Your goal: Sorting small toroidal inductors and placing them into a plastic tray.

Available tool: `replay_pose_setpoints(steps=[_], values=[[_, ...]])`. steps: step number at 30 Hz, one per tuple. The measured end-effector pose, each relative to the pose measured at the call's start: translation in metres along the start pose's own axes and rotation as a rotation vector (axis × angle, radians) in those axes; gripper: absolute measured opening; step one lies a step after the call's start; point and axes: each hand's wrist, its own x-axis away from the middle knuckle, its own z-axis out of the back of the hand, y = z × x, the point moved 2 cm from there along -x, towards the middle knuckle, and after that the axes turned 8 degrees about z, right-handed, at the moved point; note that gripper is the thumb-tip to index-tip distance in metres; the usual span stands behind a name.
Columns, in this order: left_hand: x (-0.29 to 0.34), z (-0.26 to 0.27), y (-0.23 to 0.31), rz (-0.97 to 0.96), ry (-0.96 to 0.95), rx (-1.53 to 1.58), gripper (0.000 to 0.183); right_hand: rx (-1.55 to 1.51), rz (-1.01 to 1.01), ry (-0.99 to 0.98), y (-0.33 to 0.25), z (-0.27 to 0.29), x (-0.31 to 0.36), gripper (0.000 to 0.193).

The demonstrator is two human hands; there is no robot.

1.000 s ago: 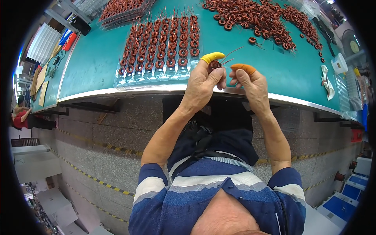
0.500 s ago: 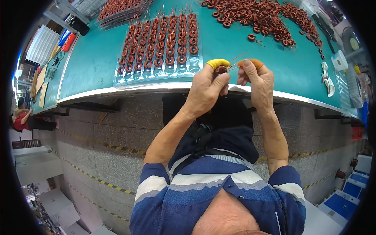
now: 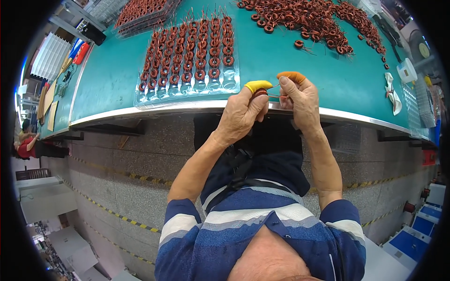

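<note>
My left hand (image 3: 239,114), a yellow cot on its index finger, pinches a small copper-wound ring coil (image 3: 260,93) above the front edge of the green table. Thin wire leads (image 3: 275,96) stick out of the coil to the right. My right hand (image 3: 304,103), with an orange cot on the index finger, closes thumb and fingers on these leads; its fingertips partly hide the wire ends. Left of my hands lies a clear plastic tray (image 3: 229,85) holding rows of similar coils, their leads pointing up. The front pockets of the tray hold no coils.
A heap of loose coils (image 3: 300,21) covers the far right of the green table (image 3: 262,61), with one coil (image 3: 298,44) lying apart. Stacked filled trays (image 3: 145,16) stand at the far left. A white cloth (image 3: 393,96) and a white tub (image 3: 407,71) are at the right.
Both hands have shifted slightly left and down with the coil. The leads, which slanted up before, now run nearly level, and my right hand has turned a little.
</note>
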Motion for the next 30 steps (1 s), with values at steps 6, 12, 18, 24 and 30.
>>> replay_pose_setpoints(steps=[6, 12, 18, 24, 30], values=[[0.001, -0.006, -0.002, 0.086, 0.022, 0.322, 0.024, -0.425, -0.097, -0.196, 0.005, 0.0, 0.006, 0.037], [0.005, -0.004, -0.001, 0.02, 0.108, 0.503, 0.021, -0.458, -0.146, -0.121, 0.01, -0.016, 0.01, 0.036], [0.007, -0.007, 0.004, 0.034, 0.121, 0.426, 0.02, -0.002, 0.181, -0.071, -0.004, -0.014, 0.016, 0.02], [0.008, -0.006, 0.004, 0.02, 0.208, 0.361, 0.02, 0.081, 0.219, -0.018, -0.007, -0.02, 0.014, 0.023], [0.004, 0.0, 0.008, -0.102, 0.253, 0.064, 0.021, -0.099, 0.142, 0.048, 0.001, -0.002, 0.026, 0.034]])
